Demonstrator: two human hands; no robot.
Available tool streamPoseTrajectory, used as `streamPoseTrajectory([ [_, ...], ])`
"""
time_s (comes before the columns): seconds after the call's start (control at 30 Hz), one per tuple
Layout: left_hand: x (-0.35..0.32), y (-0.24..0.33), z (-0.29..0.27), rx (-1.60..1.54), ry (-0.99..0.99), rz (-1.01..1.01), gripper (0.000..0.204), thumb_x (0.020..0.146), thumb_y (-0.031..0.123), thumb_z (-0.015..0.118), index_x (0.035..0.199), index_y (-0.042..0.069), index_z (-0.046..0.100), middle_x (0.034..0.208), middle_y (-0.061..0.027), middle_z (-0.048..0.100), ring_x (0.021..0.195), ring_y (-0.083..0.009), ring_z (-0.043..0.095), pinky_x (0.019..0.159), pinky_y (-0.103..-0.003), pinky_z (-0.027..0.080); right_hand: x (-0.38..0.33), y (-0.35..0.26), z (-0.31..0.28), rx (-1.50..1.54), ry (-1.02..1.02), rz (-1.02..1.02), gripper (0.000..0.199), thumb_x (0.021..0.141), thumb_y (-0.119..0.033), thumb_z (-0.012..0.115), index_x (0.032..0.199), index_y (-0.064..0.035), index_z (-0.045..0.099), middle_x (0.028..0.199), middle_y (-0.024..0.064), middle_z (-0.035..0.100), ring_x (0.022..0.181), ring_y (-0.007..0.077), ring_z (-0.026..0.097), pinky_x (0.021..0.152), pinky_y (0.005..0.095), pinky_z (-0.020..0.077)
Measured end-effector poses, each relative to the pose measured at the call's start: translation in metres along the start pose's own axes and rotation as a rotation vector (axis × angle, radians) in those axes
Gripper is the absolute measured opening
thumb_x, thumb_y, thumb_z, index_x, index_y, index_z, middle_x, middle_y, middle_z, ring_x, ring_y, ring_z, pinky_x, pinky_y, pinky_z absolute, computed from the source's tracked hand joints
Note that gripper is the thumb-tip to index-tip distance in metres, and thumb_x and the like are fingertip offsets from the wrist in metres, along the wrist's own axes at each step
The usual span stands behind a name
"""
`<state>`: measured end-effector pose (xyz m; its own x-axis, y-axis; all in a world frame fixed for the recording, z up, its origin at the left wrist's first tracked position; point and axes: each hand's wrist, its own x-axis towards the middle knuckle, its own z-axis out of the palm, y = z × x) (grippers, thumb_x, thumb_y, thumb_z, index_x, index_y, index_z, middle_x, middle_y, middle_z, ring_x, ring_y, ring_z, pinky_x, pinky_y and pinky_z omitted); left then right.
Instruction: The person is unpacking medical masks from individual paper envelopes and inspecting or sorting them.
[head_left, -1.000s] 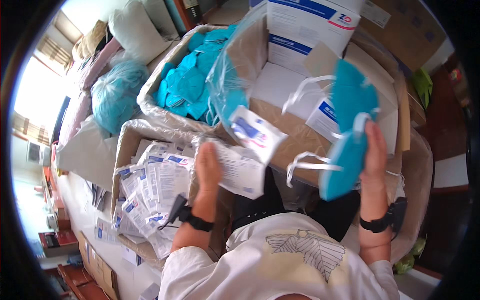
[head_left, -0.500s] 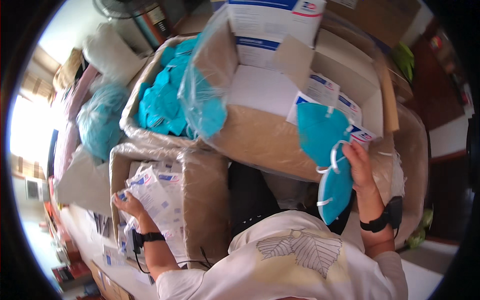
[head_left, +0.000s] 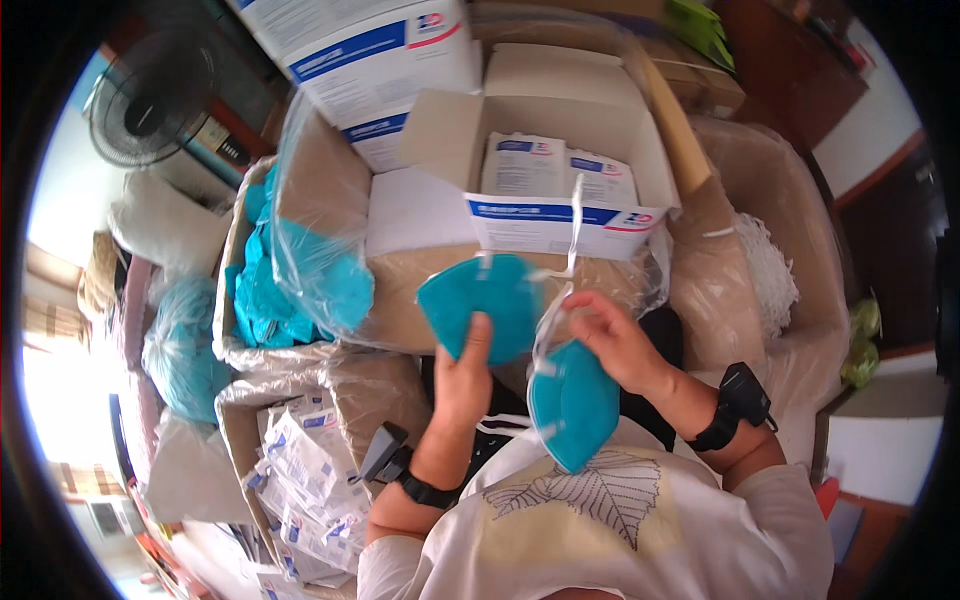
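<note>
In front of my chest, my left hand [head_left: 465, 385] grips a teal folded face mask [head_left: 485, 300], thumb laid over its lower edge. Closed fingers of my right hand [head_left: 615, 345] are at the white straps and upper edge of a second teal mask [head_left: 575, 410], which hangs below them. White elastic straps [head_left: 576, 230] run up and across between the two masks, one rising in front of the white box. Exactly which strap my right fingertips pinch is hard to make out.
An open white box [head_left: 560, 222] with white packets [head_left: 525, 165] stands on a plastic-lined carton ahead, beside stacked closed boxes [head_left: 390, 60]. Left are a carton of teal masks [head_left: 265, 290] and one of loose packets [head_left: 305, 450]. White strands [head_left: 765, 275] lie at right; a fan [head_left: 150, 115] stands far left.
My left hand has left the packet carton and now holds one teal mask. My right hand has brought the masks leftward to my middle, and they are now apart. The view has shifted.
</note>
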<state>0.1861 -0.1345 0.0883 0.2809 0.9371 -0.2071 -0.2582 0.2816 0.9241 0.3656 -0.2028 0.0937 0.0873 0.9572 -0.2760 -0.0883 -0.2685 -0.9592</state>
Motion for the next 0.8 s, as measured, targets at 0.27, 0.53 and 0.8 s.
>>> streamPoseTrajectory([
  [0.27, -0.032, 0.01, -0.037, 0.072, 0.191, 0.094, 0.035, 0.087, 0.017, 0.052, 0.116, -0.001, 0.044, 0.106, -0.009, 0.054, 0.097, -0.019, 0.053, 0.082, -0.033, 0.045, -0.074, 0.112, -0.111, 0.945, 0.607, 0.08, 0.032, 0.092, -0.035, 0.04, 0.102, -0.0065, 0.052, 0.093, 0.0038, 0.058, 0.085, 0.0125, 0.056, 0.076, 0.0266, 0.047],
  [0.53, -0.055, -0.038, 0.012, 0.06, -0.045, -0.269, 0.043, 0.091, 0.035, 0.043, 0.117, 0.001, 0.042, 0.108, -0.0076, 0.053, 0.096, -0.0172, 0.052, 0.082, -0.029, 0.043, -0.065, 0.108, -0.066, 0.99, 0.425, 0.132, 0.03, 0.089, -0.036, 0.046, 0.103, -0.0099, 0.05, 0.092, 0.0029, 0.055, 0.082, 0.0121, 0.056, 0.071, 0.0298, 0.0494],
  [0.8, -0.053, -0.062, 0.024, -0.236, -0.217, -0.089, 0.05, 0.091, 0.041, 0.037, 0.123, 0.003, 0.034, 0.118, -0.0073, 0.046, 0.107, -0.0174, 0.045, 0.089, -0.032, 0.037, -0.04, 0.054, 0.001, 0.593, 0.262, 0.18, 0.023, 0.089, -0.028, 0.049, 0.092, -0.0061, 0.046, 0.081, -0.0002, 0.049, 0.074, 0.0072, 0.052, 0.065, 0.0243, 0.0491],
])
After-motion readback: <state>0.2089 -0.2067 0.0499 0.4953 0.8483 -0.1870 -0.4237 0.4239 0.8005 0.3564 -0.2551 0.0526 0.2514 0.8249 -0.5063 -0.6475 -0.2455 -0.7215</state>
